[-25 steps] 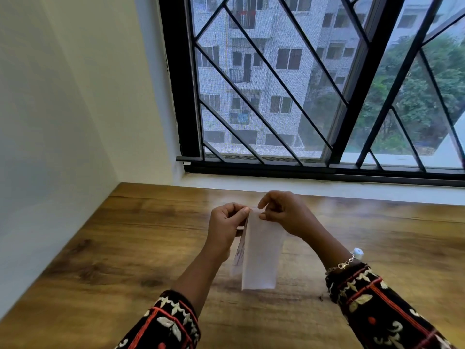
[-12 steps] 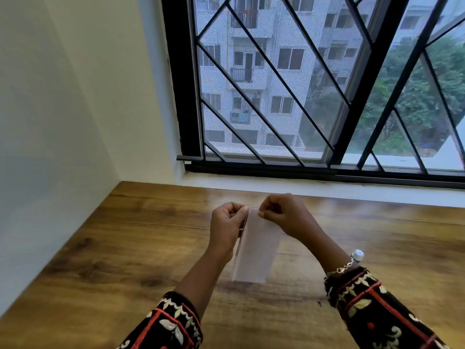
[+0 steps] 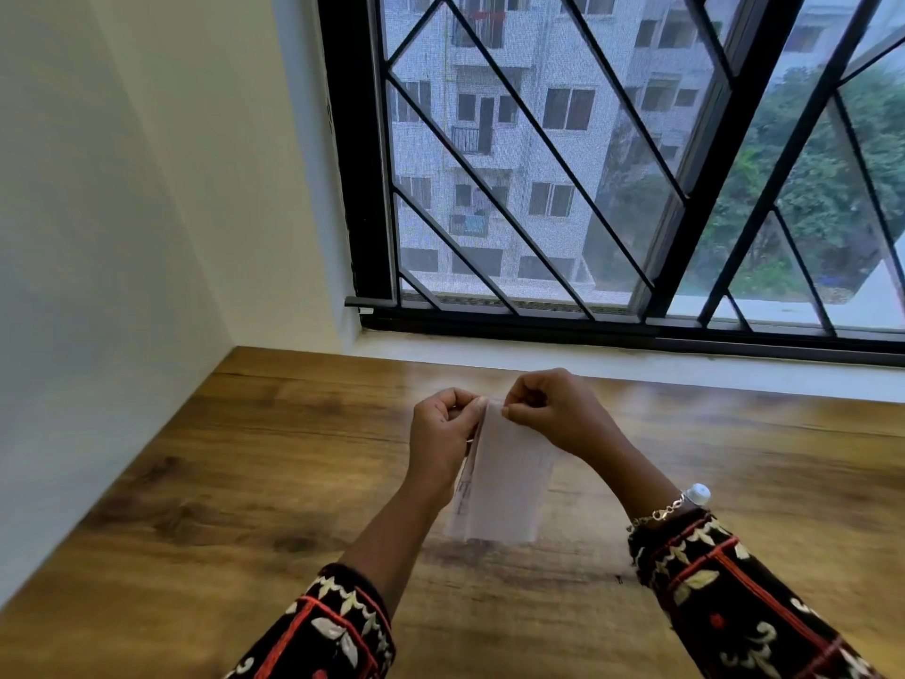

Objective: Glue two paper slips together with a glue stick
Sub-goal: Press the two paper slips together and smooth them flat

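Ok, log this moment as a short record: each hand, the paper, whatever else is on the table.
left hand: pinches the top of the paper slips
right hand: pinches the same top edge, beside the left grip
paper slips: two layers, hanging down over the wooden table
white-capped object: behind the right wrist, mostly hidden; possibly the glue stick
bracelet: on the right wrist
barred window: behind the table
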Available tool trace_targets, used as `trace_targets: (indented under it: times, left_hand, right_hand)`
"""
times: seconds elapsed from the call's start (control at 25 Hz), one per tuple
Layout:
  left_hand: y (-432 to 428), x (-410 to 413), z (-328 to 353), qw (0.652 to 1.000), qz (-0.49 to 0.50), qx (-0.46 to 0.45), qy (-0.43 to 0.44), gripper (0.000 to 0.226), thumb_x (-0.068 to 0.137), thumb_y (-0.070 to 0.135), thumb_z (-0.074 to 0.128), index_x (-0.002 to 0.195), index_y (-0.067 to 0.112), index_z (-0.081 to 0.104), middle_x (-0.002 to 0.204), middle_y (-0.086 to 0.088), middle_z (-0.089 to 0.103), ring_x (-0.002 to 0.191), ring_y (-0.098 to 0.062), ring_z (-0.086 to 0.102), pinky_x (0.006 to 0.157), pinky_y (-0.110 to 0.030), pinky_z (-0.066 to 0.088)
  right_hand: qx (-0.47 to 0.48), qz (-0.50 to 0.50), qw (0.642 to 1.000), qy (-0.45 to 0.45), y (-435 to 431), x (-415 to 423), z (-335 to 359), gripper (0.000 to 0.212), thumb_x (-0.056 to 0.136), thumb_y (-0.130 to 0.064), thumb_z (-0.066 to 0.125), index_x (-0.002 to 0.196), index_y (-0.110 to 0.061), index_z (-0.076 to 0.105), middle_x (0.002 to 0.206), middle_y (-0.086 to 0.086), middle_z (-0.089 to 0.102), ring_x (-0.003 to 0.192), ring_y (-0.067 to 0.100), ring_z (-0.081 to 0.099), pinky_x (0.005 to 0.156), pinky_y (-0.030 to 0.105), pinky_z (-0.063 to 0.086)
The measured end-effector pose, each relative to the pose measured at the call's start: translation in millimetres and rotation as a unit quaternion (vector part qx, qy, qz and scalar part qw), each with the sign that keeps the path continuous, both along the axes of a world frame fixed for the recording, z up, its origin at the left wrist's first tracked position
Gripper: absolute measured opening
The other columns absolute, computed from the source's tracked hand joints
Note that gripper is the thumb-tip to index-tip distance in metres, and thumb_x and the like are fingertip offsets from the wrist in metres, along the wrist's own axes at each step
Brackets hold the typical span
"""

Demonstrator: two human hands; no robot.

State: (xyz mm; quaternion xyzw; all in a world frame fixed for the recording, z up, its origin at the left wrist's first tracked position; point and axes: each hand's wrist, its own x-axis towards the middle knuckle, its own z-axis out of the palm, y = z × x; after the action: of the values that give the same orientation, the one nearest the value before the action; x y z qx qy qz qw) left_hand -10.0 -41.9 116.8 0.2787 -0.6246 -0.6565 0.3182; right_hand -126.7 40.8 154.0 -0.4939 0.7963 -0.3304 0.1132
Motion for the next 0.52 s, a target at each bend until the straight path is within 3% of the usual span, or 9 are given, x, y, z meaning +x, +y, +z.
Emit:
trace_targets:
  times: [0.2, 0.32, 0.52]
  left_hand:
    - [1.5, -1.6, -1.1, 1.0, 0.007, -0.006, 0.006, 0.013, 0.09, 0.012, 0.055, 0.079, 0.009, 0.061, 0.08, -0.015, 0.066, 0.074, -0.025, 0.064, 0.061, -0.031, 0.055]
    - [1.9, -0.9, -1.1, 1.0, 0.015, -0.001, 0.013, 0.014, 0.089, 0.012, 0.056, 0.076, 0.013, 0.061, 0.074, -0.01, 0.065, 0.069, -0.021, 0.062, 0.056, -0.025, 0.053]
    - [1.9, -1.0, -0.8, 1.0, 0.014, -0.005, 0.013, 0.013, 0.089, 0.013, 0.056, 0.076, 0.013, 0.06, 0.078, -0.013, 0.067, 0.073, -0.026, 0.064, 0.058, -0.029, 0.053]
  right_hand:
    - [-0.007, 0.002, 1.0, -0.022, -2.1, 0.7, -3.0, 0.016, 0.08, -0.02, 0.066, 0.076, -0.005, 0.065, 0.063, 0.002, 0.053, 0.055, 0.009, 0.042, 0.051, 0.021, 0.031]
    - [-0.015, 0.006, 0.999, -0.038, -1.1, -0.6, -4.3, 0.009, 0.08, -0.014, 0.065, 0.078, -0.005, 0.067, 0.068, 0.007, 0.055, 0.064, 0.015, 0.045, 0.055, 0.026, 0.032]
    - [0.0, 0.001, 1.0, -0.019, -1.3, -1.5, -2.0, 0.009, 0.08, -0.017, 0.066, 0.079, -0.008, 0.068, 0.075, 0.016, 0.065, 0.068, 0.018, 0.05, 0.061, 0.028, 0.036]
